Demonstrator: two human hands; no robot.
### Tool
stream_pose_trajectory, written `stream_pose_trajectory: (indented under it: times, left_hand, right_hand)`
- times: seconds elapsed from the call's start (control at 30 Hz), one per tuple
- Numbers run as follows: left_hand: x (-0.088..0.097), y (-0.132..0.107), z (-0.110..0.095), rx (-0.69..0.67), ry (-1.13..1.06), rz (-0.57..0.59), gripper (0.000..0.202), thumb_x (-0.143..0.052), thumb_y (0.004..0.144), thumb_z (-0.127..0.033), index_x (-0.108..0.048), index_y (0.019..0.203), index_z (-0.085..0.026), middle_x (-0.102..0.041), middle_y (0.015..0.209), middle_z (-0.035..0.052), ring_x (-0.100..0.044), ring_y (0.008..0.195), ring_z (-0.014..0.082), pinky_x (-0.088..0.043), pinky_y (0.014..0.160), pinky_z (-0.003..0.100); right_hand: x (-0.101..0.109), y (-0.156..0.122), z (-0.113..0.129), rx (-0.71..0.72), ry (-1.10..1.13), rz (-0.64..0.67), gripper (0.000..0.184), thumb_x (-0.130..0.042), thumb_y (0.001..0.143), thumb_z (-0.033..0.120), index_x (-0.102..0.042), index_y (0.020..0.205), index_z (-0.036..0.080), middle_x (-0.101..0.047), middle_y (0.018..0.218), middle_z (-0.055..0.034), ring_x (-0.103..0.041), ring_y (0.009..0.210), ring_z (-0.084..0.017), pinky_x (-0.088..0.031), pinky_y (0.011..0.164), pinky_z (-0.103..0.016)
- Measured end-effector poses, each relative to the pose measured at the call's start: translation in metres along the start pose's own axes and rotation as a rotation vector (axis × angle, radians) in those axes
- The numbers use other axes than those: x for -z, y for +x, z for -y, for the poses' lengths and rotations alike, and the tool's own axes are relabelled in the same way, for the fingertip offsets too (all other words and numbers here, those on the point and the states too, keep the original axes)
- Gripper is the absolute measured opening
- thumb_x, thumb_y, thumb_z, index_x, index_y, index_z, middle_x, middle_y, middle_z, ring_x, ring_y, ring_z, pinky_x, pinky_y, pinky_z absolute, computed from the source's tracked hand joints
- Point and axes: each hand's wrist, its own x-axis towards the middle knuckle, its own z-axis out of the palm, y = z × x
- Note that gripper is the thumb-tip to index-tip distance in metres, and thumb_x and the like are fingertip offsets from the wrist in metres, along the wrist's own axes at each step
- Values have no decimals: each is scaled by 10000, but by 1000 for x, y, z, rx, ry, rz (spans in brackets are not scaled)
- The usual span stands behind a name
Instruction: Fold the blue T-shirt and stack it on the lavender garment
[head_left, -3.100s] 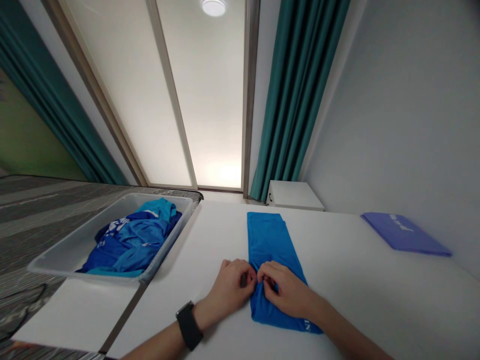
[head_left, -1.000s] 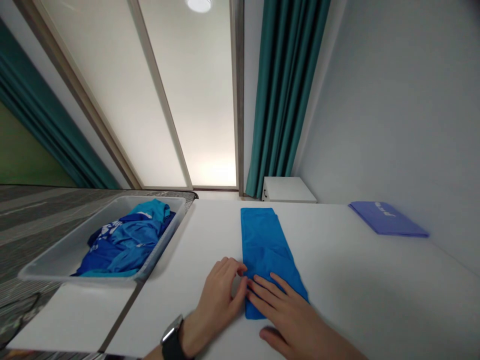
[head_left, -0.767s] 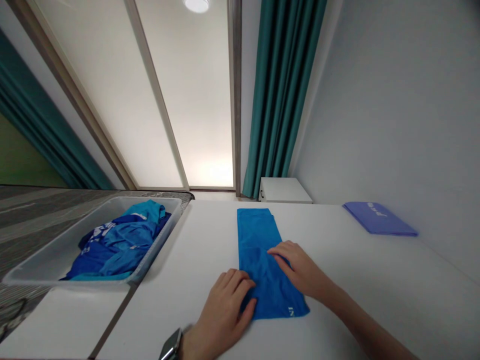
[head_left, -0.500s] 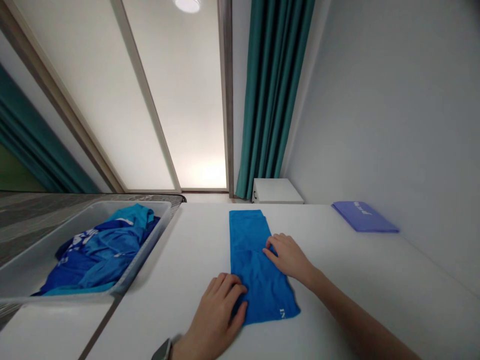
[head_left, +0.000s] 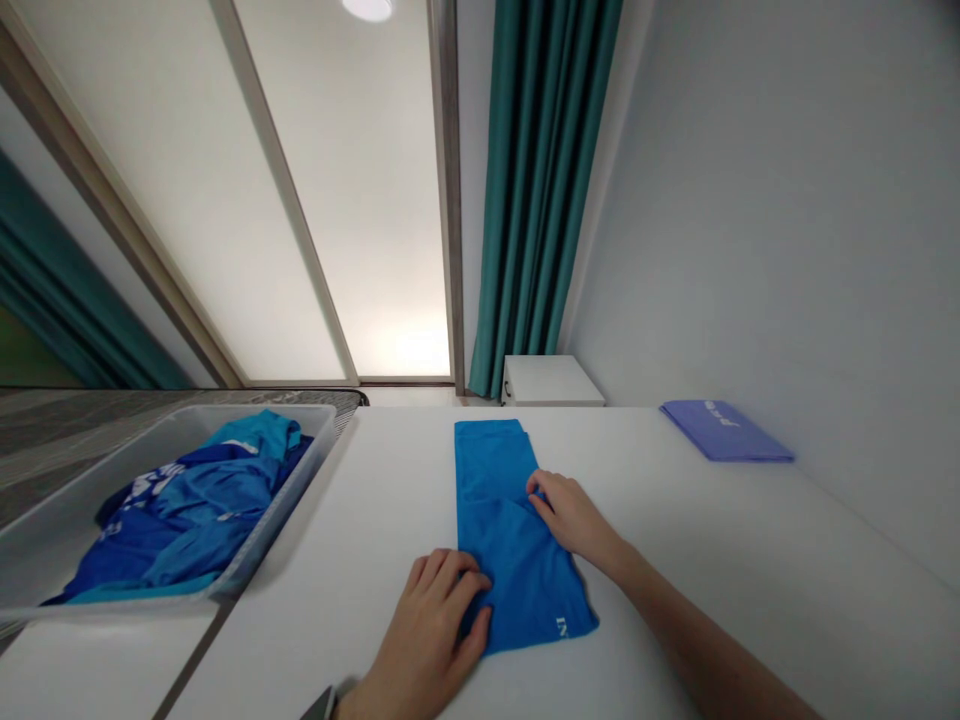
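A bright blue garment [head_left: 499, 520], folded into a long strip, lies lengthwise on the white table [head_left: 360, 500]. White letters show near its lower right corner, and its lower half is slightly rumpled. My left hand [head_left: 431, 620] rests on the strip's lower left edge, fingers bent and thumb apart from them. Higher up, on the right edge, my right hand [head_left: 571, 512] has thumb and index finger closed on the fabric. What lies under the curled fingertips is partly hidden.
At left, a translucent plastic bin [head_left: 319, 455] holds a heap of crumpled blue clothes [head_left: 202, 505]. A folded purple-blue item [head_left: 724, 432] with white lettering lies at the table's far right, by the wall. Beyond the far edge stands a low white cabinet [head_left: 551, 380].
The whole view has shifted slightly. Both hands stay at nearly the same spots on the garment, which keeps its shape; the right fingertips look marginally more drawn together.
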Motion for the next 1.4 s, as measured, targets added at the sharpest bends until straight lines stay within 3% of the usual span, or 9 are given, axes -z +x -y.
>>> stream_pose_trajectory:
  times: [0.23, 0.33, 0.47, 0.57, 0.87, 1.0, 1.13, 1.3, 1.4]
  left_hand:
    - [10, 2, 9, 64, -10, -52, 210, -507, 914, -253, -632, 1081, -226, -635, 1078, 106, -599, 978, 253, -534, 812, 408]
    - [14, -1, 7, 5, 47, -45, 281, -508, 924, -271, -614, 1181, -228, -628, 1189, 112, -596, 1073, 256, -538, 885, 405]
    - [8, -2, 0, -178, 197, 33, 508, -473, 953, -283, -414, 1454, -228, -474, 1473, 92, -469, 1320, 265, -443, 1069, 420]
    - [-1, 0, -2, -223, 291, 68, 588, -434, 973, -284, -268, 1530, -190, -338, 1562, 91, -361, 1409, 265, -380, 1124, 435]
    - [-12, -1, 4, -188, 396, 48, 571, -392, 999, -316, -256, 1533, -166, -363, 1544, 77, -353, 1417, 241, -331, 1150, 418]
    - [-14, -1, 3, -185, 399, 24, 569, -390, 998, -302, -256, 1533, -165, -402, 1524, 78, -366, 1410, 230, -321, 1153, 409]
    - [-16, -1, 3, -178, 394, 16, 567, -389, 997, -299, -259, 1533, -167, -417, 1516, 82, -371, 1407, 229, -315, 1153, 409]
    - [-16, -2, 4, -194, 441, 34, 561, -393, 997, -308, -283, 1522, -142, -391, 1530, 78, -357, 1413, 235, -298, 1153, 415]
    - [-17, -3, 4, -197, 470, 22, 555, -392, 996, -302, -296, 1516, -136, -399, 1527, 69, -356, 1412, 227, -283, 1157, 408]
  right_hand:
    - [-4, -3, -5, 34, 116, -27, 148, -462, 915, 134, -581, 968, 205, -655, 982, -46, -599, 934, -190, -417, 856, -314]
    - [-5, -3, -7, 37, 136, -33, 161, -454, 918, 123, -586, 965, 203, -653, 987, -47, -600, 936, -189, -420, 856, -311]
    - [-5, -1, -7, 39, 131, -3, 160, -458, 925, 123, -589, 971, 202, -654, 1009, -48, -602, 961, -189, -417, 867, -311]
    - [-2, 0, -6, 41, 134, 12, 157, -461, 928, 129, -592, 972, 204, -658, 1014, -46, -606, 966, -185, -420, 868, -307]
    - [3, -2, -4, 35, 176, -2, 179, -443, 943, 177, -605, 1013, 205, -673, 1064, -60, -617, 1000, -192, -426, 893, -306]
    - [15, -9, 0, -60, 234, 41, 251, -363, 989, 242, -601, 1066, 222, -700, 1025, -49, -651, 926, -192, -448, 816, -298]
    - [17, -16, 3, -70, 202, 85, 246, -446, 967, 279, -581, 1164, 219, -711, 936, -36, -660, 833, -192, -456, 754, -288]
    - [4, -19, 2, 37, 84, 23, 334, -410, 976, 193, -532, 1285, 210, -650, 1253, -82, -620, 1108, -221, -425, 938, -341]
    - [-4, -18, 2, 37, 5, 14, 338, -396, 979, 187, -552, 1278, 214, -639, 1276, -88, -603, 1146, -232, -417, 975, -359]
